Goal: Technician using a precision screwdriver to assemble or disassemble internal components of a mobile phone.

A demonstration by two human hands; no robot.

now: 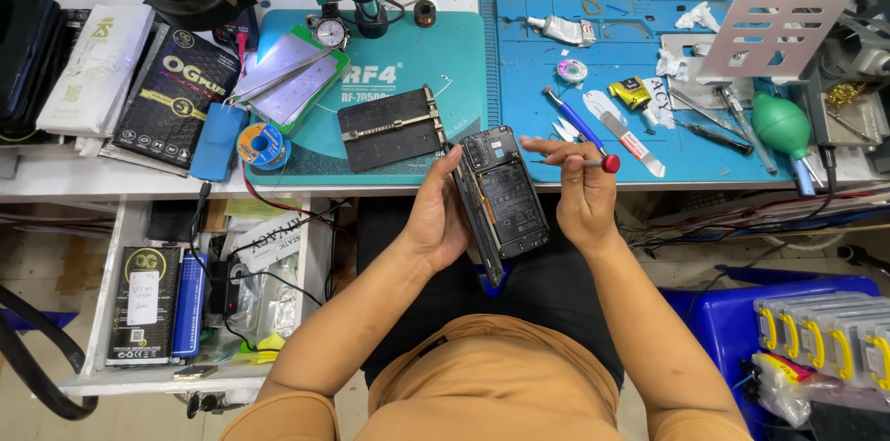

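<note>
- The left hand [436,214] grasps an opened phone [498,200] by its long edge; the back cover is off and the dark inner parts show.
- The phone is held just in front of the blue work mat [556,79], below the mat's near edge and over the person's lap.
- The right hand [577,195] is closed around a screwdriver [582,130] with a blue shaft and a red end cap; its index finger stretches toward the phone's top.
- The screwdriver's tip lies over the near part of the blue mat.
- A black holding clamp [391,128] lies left of the blue mat, on a teal mat [408,61].
- A green rubber blower [781,124] rests at the blue mat's right side.
</note>
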